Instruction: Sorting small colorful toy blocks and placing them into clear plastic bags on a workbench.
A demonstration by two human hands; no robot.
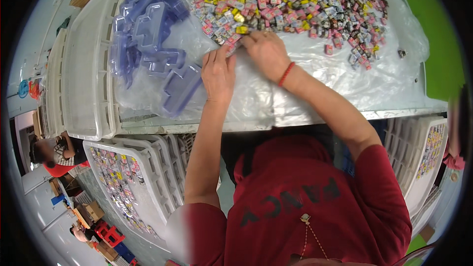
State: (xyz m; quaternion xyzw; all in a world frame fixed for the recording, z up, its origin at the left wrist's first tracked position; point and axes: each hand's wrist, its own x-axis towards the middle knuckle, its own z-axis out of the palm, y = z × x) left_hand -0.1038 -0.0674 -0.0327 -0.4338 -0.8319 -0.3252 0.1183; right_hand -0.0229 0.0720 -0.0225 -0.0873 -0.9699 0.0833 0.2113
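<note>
the left hand (218, 76) lies with its fingers bent forward at the near edge of a heap of small glossy pieces (286, 12), the fingertips touching pink ones; i cannot tell whether it pinches any. the right hand (268, 54), a braided-looking red bracelet (287, 74) at its wrist, curls its fingers in just beside the left fingertips; whether it grips a piece is hidden too. the heap spreads across the far part of the table, little blocky shapes in pink, yellow, black and white, some catching the light, a few scattered loose at its right. beneath lies a clear plastic sheet (315, 83), wrinkled and shiny. left of the hands sit translucent blue-violet plastic forms (150, 24), thin-walled, with stepped, angular outlines, several overlapping. farther left, pale ribbed plastic trays (88, 64) stand at the table's side. a smooth, flat green surface (433, 44) borders the right. below the table's edge, a white rigid tray (143, 167) carries rows of small colourful pieces.
</note>
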